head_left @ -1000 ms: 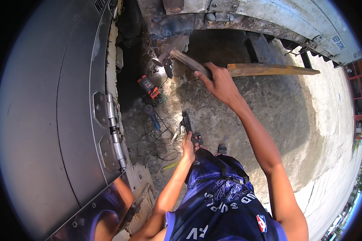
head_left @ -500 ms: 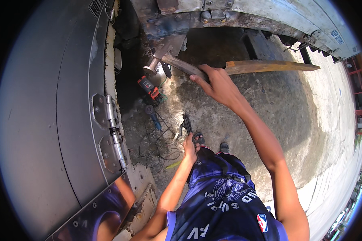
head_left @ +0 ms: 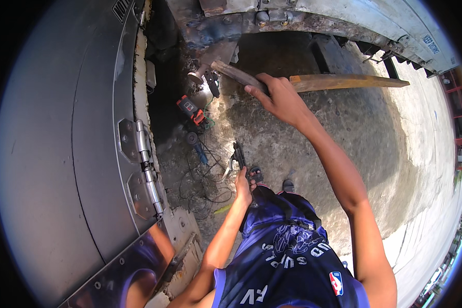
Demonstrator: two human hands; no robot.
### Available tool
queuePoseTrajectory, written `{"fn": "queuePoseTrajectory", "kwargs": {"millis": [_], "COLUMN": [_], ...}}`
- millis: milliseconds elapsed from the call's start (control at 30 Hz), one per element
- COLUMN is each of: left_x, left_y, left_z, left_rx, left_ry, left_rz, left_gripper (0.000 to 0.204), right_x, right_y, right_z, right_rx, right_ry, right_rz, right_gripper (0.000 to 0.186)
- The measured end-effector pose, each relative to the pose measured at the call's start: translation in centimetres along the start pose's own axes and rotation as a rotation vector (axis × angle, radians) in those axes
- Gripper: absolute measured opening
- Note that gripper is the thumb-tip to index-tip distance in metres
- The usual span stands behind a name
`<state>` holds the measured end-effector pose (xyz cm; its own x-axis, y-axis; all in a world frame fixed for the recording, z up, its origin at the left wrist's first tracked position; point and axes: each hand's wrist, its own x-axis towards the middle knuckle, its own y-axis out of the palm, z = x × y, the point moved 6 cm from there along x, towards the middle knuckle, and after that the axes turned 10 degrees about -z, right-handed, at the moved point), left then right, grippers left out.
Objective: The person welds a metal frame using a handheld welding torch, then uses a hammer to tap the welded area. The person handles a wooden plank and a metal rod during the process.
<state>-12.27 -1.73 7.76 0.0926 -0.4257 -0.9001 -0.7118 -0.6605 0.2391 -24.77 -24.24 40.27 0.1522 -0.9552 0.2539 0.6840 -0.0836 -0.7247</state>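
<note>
My right hand [head_left: 274,98] is closed round the wooden handle [head_left: 233,72] of a hammer. Its steel head [head_left: 200,72] is by a rusty, dark-stained metal bracket [head_left: 200,36] on the vehicle's frame; whether they touch I cannot tell. Lower down, my left hand [head_left: 245,185] grips a black welding electrode holder [head_left: 237,156]. On the concrete left of it lie a blue angle grinder [head_left: 197,149] and tangled cables [head_left: 200,185]. Above these is a small red-orange and black machine [head_left: 190,110], probably a welder, with a green lead.
A grey vehicle panel with steel hinges [head_left: 138,141] fills the left side. A corroded, pale bodywork beam [head_left: 374,25] crosses the top. A long yellowish board or bar [head_left: 354,82] extends rightward beneath it, over stained concrete [head_left: 354,133]. My feet are below my hands.
The hammer head dipped down and leftward half a second ago, and has since risen slightly with my right hand. My left hand stays nearly still with the holder.
</note>
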Motion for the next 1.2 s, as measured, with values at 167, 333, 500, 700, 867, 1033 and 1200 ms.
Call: {"fn": "queuePoseTrajectory", "kwargs": {"millis": [167, 333, 500, 700, 867, 1033, 1200], "left_x": [-0.7, -0.3, -0.1, 0.0, -0.2, -0.6, -0.8], "left_y": [0.1, -0.2, 0.1, -0.3, -0.3, -0.2, 0.5], "left_z": [-0.4, -0.6, -0.2, -0.5, -0.3, -0.5, -0.6], "left_rx": [0.021, 0.018, -0.004, 0.024, 0.013, 0.001, -0.012], "left_ry": [-0.023, 0.0, -0.028, -0.016, -0.031, -0.062, -0.036], "left_rz": [-0.01, 0.012, -0.009, -0.011, -0.02, 0.002, -0.007], "left_gripper": [0.02, 0.02, 0.02, 0.022, 0.023, 0.021, 0.02], "right_x": [0.6, 0.0, -0.1, 1.1, 1.5, 1.1, 1.5], "right_y": [-1.0, -0.1, 0.4, 0.8, 0.3, 1.0, 0.3], "right_z": [0.6, 0.8, 1.5, 0.6, 0.0, 0.5, 0.7], "right_rx": [0.016, 0.038, -0.023, 0.007, -0.034, -0.031, -0.039], "right_ry": [-0.014, -0.035, -0.184, -0.029, -0.097, -0.101, -0.008], "right_rz": [0.038, 0.029, 0.05, 0.119, 0.059, 0.078, 0.106], "right_gripper": [0.048, 0.048, 0.05, 0.05, 0.051, 0.051, 0.051]}}
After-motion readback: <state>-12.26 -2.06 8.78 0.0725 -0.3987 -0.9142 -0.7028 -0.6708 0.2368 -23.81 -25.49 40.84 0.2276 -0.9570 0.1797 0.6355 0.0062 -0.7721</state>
